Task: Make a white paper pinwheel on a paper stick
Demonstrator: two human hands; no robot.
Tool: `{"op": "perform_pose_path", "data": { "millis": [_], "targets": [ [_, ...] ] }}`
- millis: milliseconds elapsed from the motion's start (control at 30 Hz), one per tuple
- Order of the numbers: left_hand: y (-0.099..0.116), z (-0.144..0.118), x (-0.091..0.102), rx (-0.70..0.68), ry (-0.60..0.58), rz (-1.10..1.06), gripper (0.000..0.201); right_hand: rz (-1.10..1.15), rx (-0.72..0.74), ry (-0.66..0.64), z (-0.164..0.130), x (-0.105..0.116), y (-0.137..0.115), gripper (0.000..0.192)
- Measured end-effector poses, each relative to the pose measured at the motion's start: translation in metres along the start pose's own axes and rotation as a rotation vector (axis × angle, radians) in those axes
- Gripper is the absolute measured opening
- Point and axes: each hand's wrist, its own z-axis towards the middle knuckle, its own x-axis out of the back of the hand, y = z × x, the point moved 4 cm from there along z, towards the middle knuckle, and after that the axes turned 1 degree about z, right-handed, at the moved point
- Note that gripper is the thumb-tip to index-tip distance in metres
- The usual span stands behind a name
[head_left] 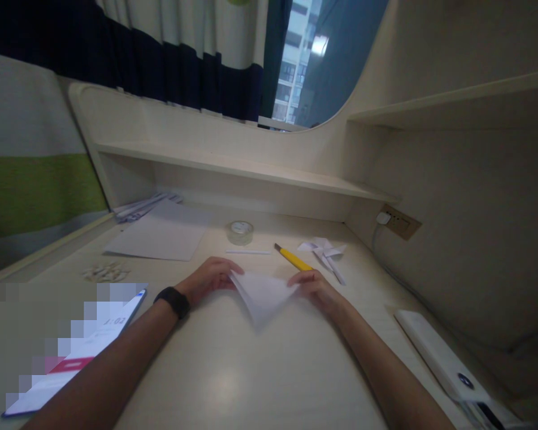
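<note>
Between my two hands is a sheet of white paper [264,295] folded into a triangle, its point toward me. My left hand [213,275], with a black band on the wrist, pinches the left corner. The right corner is pinched by my right hand [316,288]. Just beyond my right hand lies a yellow utility knife [293,258]. A white paper pinwheel [325,254] rests to the right of the knife. Behind the folded paper are a thin white stick [247,252] and a roll of clear tape [240,233].
White sheets [161,230] are stacked at the back left, near a small pile of pale bits [106,272]. A lit tablet or phone screen [103,328] lies by my left forearm. At right are a white device [439,352] and a cable from a wall socket [401,222].
</note>
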Motion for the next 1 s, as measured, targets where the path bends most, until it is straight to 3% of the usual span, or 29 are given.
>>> {"op": "perform_pose_path", "data": {
  "millis": [167,267,367,500,667,833,1000],
  "targets": [
    [0.009,-0.001,-0.011,0.012,0.041,0.134,0.023,-0.12,0.036,-0.116,-0.006,-0.011,-0.016,0.026],
    [0.009,0.0,-0.021,-0.006,0.009,0.232,0.026,-0.378,0.088,-0.08,-0.006,-0.019,-0.023,0.025],
    [0.006,0.001,-0.03,-0.042,-0.048,0.254,0.03,-0.617,0.043,-0.108,-0.005,-0.026,-0.02,0.034],
    [0.009,0.001,-0.033,-0.049,-0.089,0.265,0.044,-0.659,-0.007,-0.211,-0.007,-0.03,-0.018,0.041],
    [0.038,-0.005,-0.029,-0.196,-0.1,0.639,0.031,-0.726,0.014,-0.335,-0.011,-0.039,-0.02,0.037],
    [0.054,-0.016,-0.042,-0.25,-0.359,0.86,0.034,-0.86,0.065,-0.34,-0.012,-0.06,-0.017,0.026],
    [0.04,-0.01,-0.053,-0.247,-0.542,0.861,0.026,-0.878,0.05,-0.33,-0.016,-0.076,-0.016,0.021]
  ]
}}
